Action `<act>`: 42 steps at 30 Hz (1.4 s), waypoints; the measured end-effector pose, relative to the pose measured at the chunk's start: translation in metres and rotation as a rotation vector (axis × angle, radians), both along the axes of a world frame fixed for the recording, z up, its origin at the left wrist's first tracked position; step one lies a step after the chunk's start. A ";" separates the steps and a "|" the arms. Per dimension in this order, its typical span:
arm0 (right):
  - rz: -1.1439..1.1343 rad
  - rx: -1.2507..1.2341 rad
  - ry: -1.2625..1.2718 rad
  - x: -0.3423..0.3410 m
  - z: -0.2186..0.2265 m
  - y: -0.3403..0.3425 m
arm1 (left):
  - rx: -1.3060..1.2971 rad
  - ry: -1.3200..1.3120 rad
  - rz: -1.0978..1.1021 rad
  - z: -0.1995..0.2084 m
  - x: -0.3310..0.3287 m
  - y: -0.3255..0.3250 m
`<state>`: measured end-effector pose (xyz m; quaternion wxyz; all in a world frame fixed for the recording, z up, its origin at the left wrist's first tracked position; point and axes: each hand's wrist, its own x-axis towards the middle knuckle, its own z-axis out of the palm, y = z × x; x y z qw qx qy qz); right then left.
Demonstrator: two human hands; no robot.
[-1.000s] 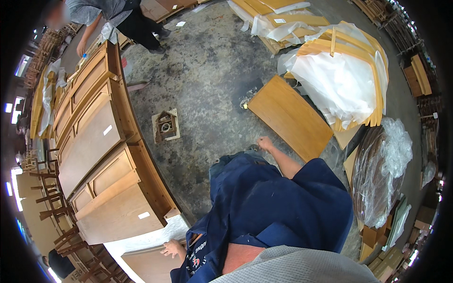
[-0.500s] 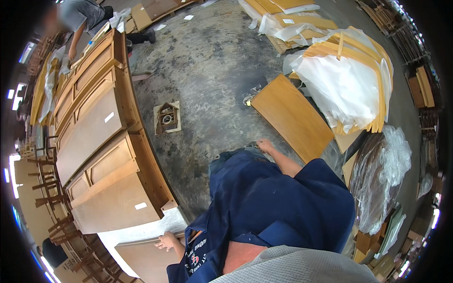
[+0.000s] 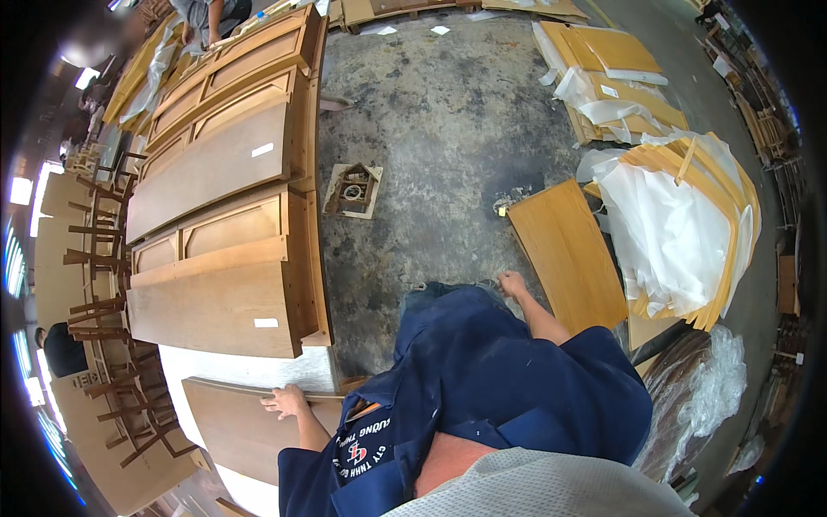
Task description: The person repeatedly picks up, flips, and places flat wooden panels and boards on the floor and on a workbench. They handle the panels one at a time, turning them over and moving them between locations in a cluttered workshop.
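My left hand (image 3: 286,401) lies on a flat brown wooden panel (image 3: 226,424) at the lower left, its fingers spread near the panel's far edge. Under that panel, a white padded sheet (image 3: 280,365) shows. Beyond it stands a row of brown wooden furniture pieces (image 3: 207,295) with framed fronts and small white labels. My right hand (image 3: 512,283) is beside my knee, over the floor, with the fingers curled in. Whatever it may hold is too small to make out. To its right is a honey-coloured wooden board (image 3: 570,258).
Stained concrete floor (image 3: 431,146) spans the middle, with a small house-shaped wooden piece (image 3: 354,191) on it. Stacked curved parts in white wrap (image 3: 663,233) and a plastic-wrapped bundle (image 3: 689,388) line the right. Another person (image 3: 215,19) is at the far left.
My view has turned, so the furniture row and floor appear shifted rightward. My left hand is still on the brown panel, and my right hand stays by my knee.
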<state>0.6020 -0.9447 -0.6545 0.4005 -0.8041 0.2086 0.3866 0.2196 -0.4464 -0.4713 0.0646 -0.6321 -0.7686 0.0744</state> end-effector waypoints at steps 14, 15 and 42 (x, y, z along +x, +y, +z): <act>-0.031 0.040 -0.151 -0.009 -0.046 0.017 | -0.132 0.169 0.068 0.006 0.011 -0.001; -0.023 0.047 -0.177 -0.011 -0.049 0.017 | -0.163 0.183 0.072 0.009 0.012 -0.006; 0.131 0.227 -0.046 0.354 0.009 0.026 | -0.287 0.017 0.369 -0.020 0.166 -0.147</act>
